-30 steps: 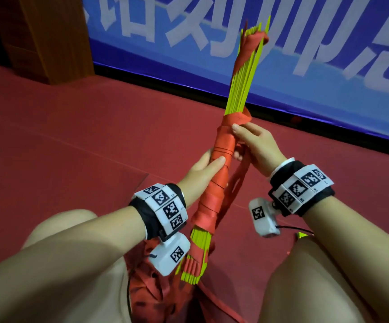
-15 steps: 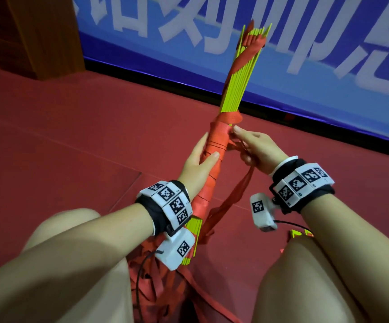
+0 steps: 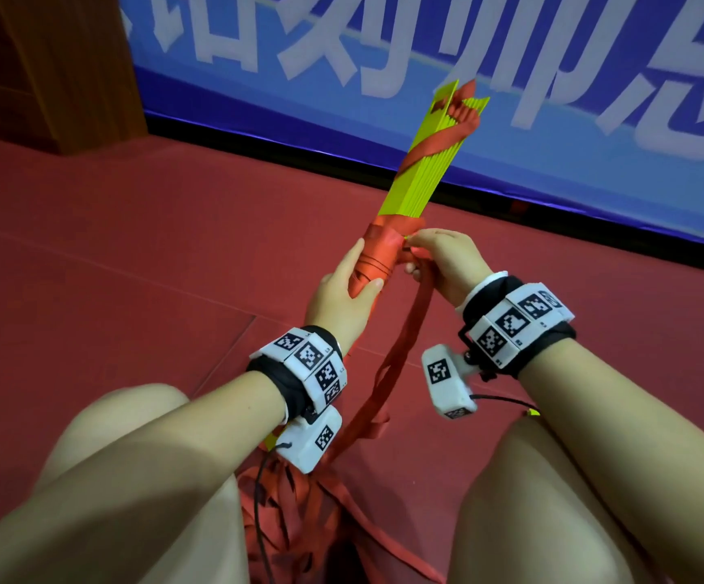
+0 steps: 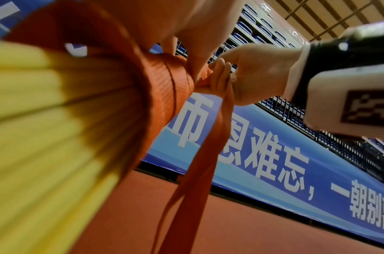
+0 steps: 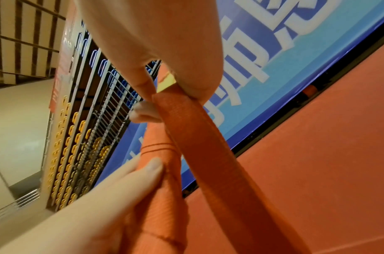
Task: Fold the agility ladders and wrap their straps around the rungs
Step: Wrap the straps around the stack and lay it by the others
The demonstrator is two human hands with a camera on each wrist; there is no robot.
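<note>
A bundle of yellow-green rungs (image 3: 426, 166) stands tilted up and away from me, its lower half wound in orange-red strap wraps (image 3: 377, 257). My left hand (image 3: 348, 288) grips the wrapped part from the left, thumb across it. My right hand (image 3: 434, 257) pinches the loose strap (image 3: 409, 330) right at the top of the wraps. From there the strap hangs down to a heap of strap (image 3: 299, 507) between my knees. The left wrist view shows the rung ends (image 4: 45, 120) close up; the right wrist view shows the strap (image 5: 204, 146) running from my fingertips (image 5: 193, 86).
I sit on a red floor (image 3: 131, 267). A blue banner (image 3: 552, 99) with white characters runs along the far side. A wooden panel (image 3: 59, 65) stands at the far left. My bare knees (image 3: 139, 457) flank the strap heap.
The bundle has tilted further away and turned. My right hand came round from the front of the wraps to their right side, drawing the strap taut. My left grip shifted slightly up.
</note>
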